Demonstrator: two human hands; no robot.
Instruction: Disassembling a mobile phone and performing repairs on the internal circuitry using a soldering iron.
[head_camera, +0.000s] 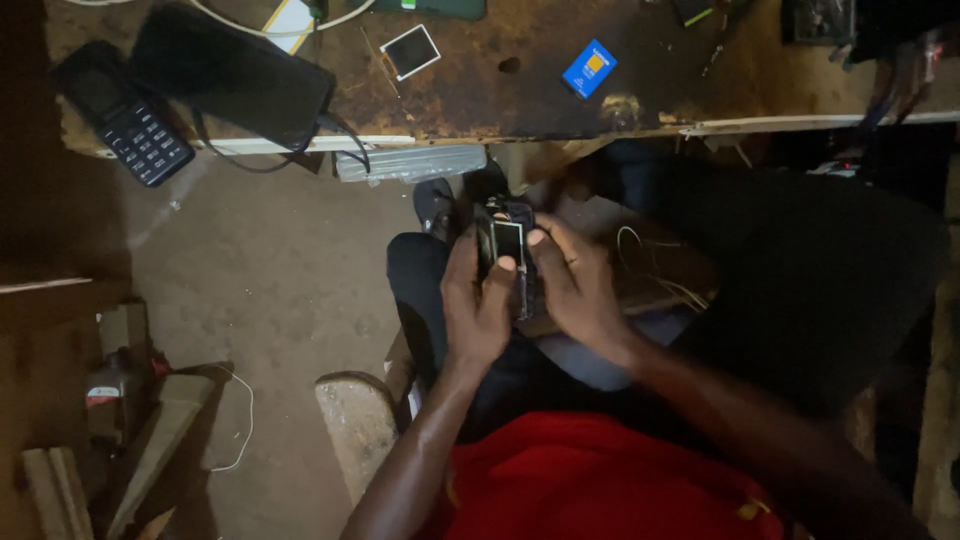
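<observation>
Both hands are over the lap, closed around one thing: a small dark handset with a pale rectangular screen (507, 252), stood roughly upright between the palms. The left hand (475, 300) wraps it from the left, thumb tip pressed at the lower edge of the screen. The right hand (575, 285) grips the other side, thumb laid against the screen's right edge, fingers curled behind — what they do at the back I cannot tell. So both hands are grasping, neither loose.

Under them, dark trousers and a red shirt (600, 480); a black shoe (437, 205) rests on the grey concrete floor (270, 300) just beyond the handset. A thin pale wire (650, 265) loops just right of the right hand.

Further out, the worn brown wooden bench (480, 90) runs across the top. On it, well apart from the hands: a black keypad phone (130, 115) at the left end, a black zipped pouch (235, 75) beside it, a small loose screen with a white border (411, 51), and a little blue card with a yellow patch (589, 68). A clear plastic-wrapped bundle (410, 163) sits under the bench edge. Down left — wooden offcuts (150, 440) and a white cable (243, 420) on the floor.
</observation>
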